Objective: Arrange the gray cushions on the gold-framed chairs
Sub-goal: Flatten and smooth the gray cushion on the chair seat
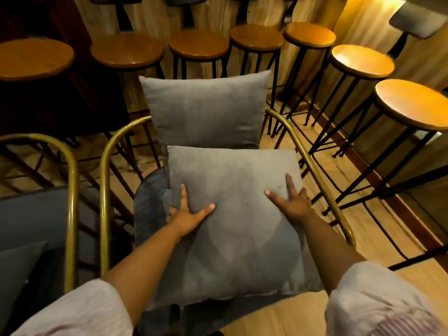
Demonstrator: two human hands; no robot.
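A gold-framed chair (pixel 104 180) with a dark blue-grey seat stands right in front of me. One gray cushion (pixel 206 110) leans upright against its back. A second gray cushion (pixel 237 238) lies flat on the seat, reaching toward me. My left hand (pixel 186 214) grips this flat cushion at its left edge, thumb on top and fingers around the side. My right hand (pixel 293 200) rests spread on its right part, fingers pressing the fabric near the right edge.
A second gold-framed chair (pixel 71 202) with a dark seat and a dark cushion (pixel 17 270) stands at my left. Several round wooden bar stools (pixel 198 43) on black legs ring the far side and right. The floor is wooden.
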